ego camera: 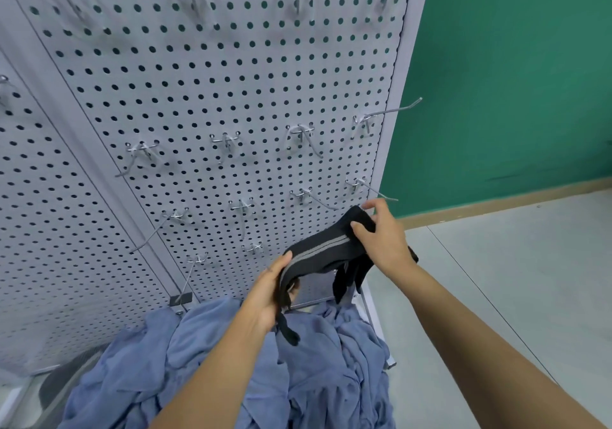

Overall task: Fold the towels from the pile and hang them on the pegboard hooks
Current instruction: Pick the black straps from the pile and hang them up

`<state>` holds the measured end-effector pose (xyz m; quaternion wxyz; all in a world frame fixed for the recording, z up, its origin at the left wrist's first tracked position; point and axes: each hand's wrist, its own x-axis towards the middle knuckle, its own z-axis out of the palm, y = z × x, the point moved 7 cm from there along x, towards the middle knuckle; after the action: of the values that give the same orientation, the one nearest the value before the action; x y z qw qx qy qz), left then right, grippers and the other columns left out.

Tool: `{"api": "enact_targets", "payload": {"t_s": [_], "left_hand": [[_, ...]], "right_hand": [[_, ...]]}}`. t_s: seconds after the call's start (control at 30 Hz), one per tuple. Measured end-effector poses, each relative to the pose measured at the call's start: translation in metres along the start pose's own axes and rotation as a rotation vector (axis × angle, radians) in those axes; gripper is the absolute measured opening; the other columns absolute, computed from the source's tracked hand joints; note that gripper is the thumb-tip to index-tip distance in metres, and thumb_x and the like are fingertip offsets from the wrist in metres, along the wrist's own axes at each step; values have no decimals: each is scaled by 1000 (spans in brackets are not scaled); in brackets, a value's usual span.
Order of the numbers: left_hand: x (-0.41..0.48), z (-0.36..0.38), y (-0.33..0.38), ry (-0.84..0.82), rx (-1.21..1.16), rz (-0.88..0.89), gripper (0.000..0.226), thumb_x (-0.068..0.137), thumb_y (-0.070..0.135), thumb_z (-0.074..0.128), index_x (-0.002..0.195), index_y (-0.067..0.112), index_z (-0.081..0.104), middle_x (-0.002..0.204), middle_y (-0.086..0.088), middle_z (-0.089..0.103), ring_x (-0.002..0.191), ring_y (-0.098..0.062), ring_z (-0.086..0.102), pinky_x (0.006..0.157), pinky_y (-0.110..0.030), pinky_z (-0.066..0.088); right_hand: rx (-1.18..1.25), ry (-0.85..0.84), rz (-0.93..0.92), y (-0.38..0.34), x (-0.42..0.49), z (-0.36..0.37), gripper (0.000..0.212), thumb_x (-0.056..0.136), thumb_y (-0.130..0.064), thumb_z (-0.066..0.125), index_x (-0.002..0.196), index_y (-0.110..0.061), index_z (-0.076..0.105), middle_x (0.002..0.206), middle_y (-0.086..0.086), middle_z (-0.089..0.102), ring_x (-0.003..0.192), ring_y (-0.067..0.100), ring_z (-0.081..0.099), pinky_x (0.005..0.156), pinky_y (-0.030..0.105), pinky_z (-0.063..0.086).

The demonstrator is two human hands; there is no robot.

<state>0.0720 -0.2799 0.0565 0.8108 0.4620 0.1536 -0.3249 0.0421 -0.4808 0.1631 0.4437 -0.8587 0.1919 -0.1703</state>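
A black towel with grey stripes [326, 249] is stretched between my two hands, just in front of the lower right of the grey pegboard [205, 97]. My left hand [270, 291] grips its lower left end. My right hand [381, 234] pinches its upper right end, close below a bare metal hook [374, 190]. Loose black ends of the towel dangle under both hands. A pile of blue towels [251, 362] lies below my arms at the foot of the board. Several rows of hooks stick out of the pegboard, and none of them carries a towel.
A second pegboard panel [43, 213] stands to the left. To the right are a green wall [513, 80] and pale grey floor [530, 279]. A white metal frame leg [372, 309] runs down by the pile's right side. A long hook [147, 236] juts toward me.
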Motion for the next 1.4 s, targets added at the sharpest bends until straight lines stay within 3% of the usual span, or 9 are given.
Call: {"api": "enact_targets", "payload": {"t_s": [0.2,0.3,0.47,0.63,0.83,1.03,1.13,1.23,1.4], "left_hand": [[18,-4,-7,19,216,18,9,87,18,65,89,9,66,63,-4,68,50,-14,62,45,-19,47],[19,-6,-12,66,369,69,20,85,14,68,103,6,69,85,-8,73,73,-17,67,59,-24,51],[-1,7,-12,156,561,266,38,86,-9,55,117,13,57,122,-8,61,105,-15,57,80,-21,44],[-24,46,-21,44,834,412,81,78,17,77,144,24,30,130,9,40,125,-8,37,106,-29,35],[-26,60,0,249,1102,699,57,92,22,59,144,21,37,143,2,43,126,-15,45,103,-30,41],[-38,81,22,192,1260,1006,37,98,11,46,133,18,56,139,6,50,121,-11,50,98,-20,40],[-33,89,19,146,1489,1058,40,95,4,49,132,19,56,139,4,50,121,-19,47,89,-35,49],[-28,92,11,133,1683,1067,39,95,7,50,131,21,55,137,6,49,118,-22,43,69,-29,48],[-28,93,9,129,1673,1000,37,99,12,42,134,22,50,141,9,43,124,-18,34,83,-30,50]], "right_hand": [[-653,-48,-319,-10,-16,18,39,96,-21,52,135,-21,48,136,4,43,118,27,42,90,37,45],[-705,-189,-415,-6,-24,24,35,100,-27,41,129,-20,59,137,-4,49,124,20,37,102,30,35],[-696,-387,-361,-4,-32,27,56,88,-33,53,141,-18,45,147,-3,37,134,19,27,107,31,31],[-742,-338,-354,-5,-32,31,48,93,-24,53,140,-20,44,140,-3,44,127,20,39,100,33,40],[-568,-275,-247,1,-28,30,33,97,-19,43,128,-21,56,112,7,67,101,28,61,79,39,51],[-345,-180,-202,18,-24,29,28,96,-17,49,121,-16,60,100,10,70,92,29,64,80,42,51],[-260,-205,-149,31,-29,34,36,93,-15,55,128,-19,55,111,6,68,99,23,64,87,40,52],[-116,-238,-98,36,-36,32,53,90,-9,56,140,-21,40,120,1,59,103,14,60,92,30,49],[-369,-59,-70,38,-31,13,35,94,-13,50,128,-13,47,92,8,67,82,28,63,73,40,53]]}}
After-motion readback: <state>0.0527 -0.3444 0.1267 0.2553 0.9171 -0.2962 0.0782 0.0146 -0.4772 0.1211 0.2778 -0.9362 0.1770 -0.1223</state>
